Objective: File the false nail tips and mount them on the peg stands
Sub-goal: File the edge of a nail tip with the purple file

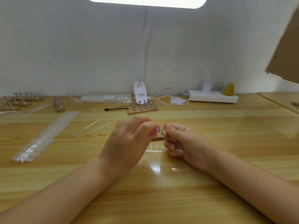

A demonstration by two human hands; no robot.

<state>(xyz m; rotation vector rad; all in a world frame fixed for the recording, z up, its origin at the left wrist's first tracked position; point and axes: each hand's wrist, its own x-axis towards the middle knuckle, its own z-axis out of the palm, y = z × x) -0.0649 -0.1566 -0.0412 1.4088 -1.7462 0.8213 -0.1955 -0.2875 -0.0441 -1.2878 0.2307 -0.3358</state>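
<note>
Both hands meet: left hand (pixel 129 139) pinches purple file (pixel 158 128), right hand (pixel 178 141) pinches tip; stroke lightly

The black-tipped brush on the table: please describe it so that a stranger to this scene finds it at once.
Start at the white clip lamp standing against the back wall. Just in front of its base is a wooden peg stand with metal pegs. The brush lies flat on the table at the left end of that stand; it is the only thin dark stick among pale plastic pieces.
</note>
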